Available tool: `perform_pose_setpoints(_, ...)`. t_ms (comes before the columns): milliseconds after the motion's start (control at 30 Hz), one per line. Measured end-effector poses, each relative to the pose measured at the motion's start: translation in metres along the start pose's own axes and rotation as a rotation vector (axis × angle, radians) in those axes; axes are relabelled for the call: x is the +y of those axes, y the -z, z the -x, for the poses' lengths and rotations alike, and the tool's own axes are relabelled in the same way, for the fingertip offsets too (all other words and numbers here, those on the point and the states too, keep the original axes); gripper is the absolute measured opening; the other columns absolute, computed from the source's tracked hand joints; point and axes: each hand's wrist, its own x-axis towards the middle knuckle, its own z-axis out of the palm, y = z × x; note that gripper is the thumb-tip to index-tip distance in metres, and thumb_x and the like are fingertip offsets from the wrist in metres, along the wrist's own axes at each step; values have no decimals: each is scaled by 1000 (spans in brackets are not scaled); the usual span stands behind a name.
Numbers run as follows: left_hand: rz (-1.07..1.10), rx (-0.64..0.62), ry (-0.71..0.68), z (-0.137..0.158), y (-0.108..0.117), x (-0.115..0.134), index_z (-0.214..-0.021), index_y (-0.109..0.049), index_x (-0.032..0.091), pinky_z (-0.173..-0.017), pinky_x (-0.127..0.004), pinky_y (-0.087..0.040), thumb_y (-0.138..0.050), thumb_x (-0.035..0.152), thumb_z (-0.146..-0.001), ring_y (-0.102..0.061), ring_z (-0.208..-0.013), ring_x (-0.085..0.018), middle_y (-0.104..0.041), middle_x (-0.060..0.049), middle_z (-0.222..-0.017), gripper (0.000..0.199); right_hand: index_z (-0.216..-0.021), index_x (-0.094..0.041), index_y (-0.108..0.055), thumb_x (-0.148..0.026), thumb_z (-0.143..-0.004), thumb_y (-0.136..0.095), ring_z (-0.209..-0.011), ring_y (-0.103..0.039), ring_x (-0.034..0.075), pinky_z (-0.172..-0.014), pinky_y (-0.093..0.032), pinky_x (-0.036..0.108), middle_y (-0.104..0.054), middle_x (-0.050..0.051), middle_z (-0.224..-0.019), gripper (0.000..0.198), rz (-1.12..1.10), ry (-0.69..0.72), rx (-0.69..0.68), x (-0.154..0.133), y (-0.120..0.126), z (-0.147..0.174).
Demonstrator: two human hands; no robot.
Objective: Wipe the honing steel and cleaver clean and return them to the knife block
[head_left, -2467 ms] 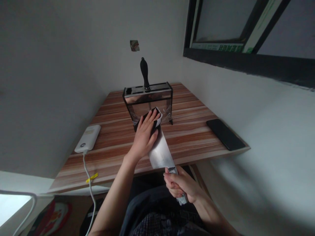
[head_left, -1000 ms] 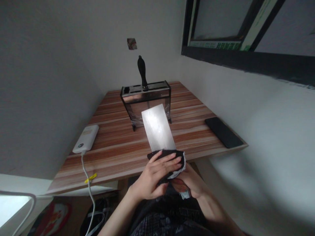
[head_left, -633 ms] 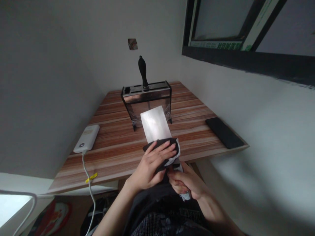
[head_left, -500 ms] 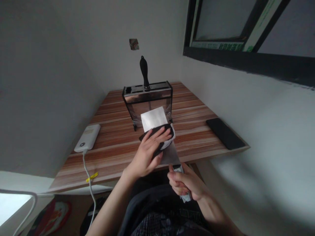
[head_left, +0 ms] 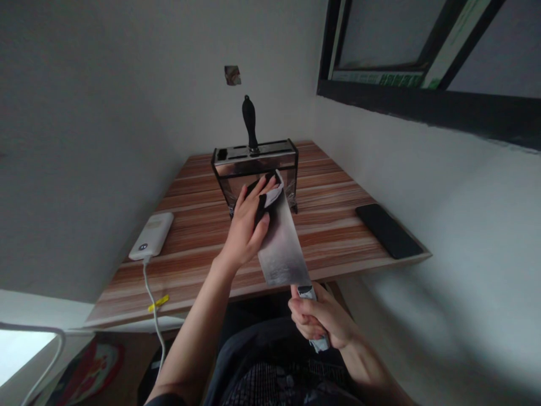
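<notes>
The cleaver [head_left: 285,248] points toward eleven o'clock over the table [head_left: 329,225], handle [head_left: 306,292] clasped in the right hand [head_left: 313,316], presumably for steadiness, the flattened left hand [head_left: 245,223] pressing a cloth [head_left: 274,195] onto its far end.

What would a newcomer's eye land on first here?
Probably the broad cleaver at center, its handle gripped in the right hand. The left hand holds a black-and-white cloth against the blade's far end. Just beyond, a knife block stands with one black handle jutting up.
</notes>
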Motion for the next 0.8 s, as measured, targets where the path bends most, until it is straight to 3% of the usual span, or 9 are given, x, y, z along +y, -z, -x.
perform_pose_setpoints(400, 85, -9, -9, 22, -4, 2, -138, -39, 21, -115, -51, -8, -25, 39, -97, -27, -139, -25, -43, -8, -144, 47, -76, -19, -46, -31, -73, -69, -34, -19, 0, -33, -16, 13, -36, -13, -46, 26, 18, 27, 12, 4, 2, -1)
perform_pose_setpoints(600, 154, -100, -11, 46, -17, 13, -137, -41, 20, -115, -49, -8, -28, 37, -96, -27, -139, -24, -45, -9, -143, 46, -75, -18, -48, -30, -73, -68, -33, -21, 0, -32, -17, 13, -36, -13, -45, 23, 7, 67, 39, 5, 6, -3)
perform_pose_setpoints(800, 200, -301, -98, 82, -30, 37, -136, -39, 17, -114, -44, -14, -32, 31, -92, -31, -138, -23, -47, -12, -140, 46, -66, -19, -47, -34, -67, -73, -32, -24, 1, -31, -21, 15, -36, -11, -41, 30, 33, 111, 128, 5, 8, -10)
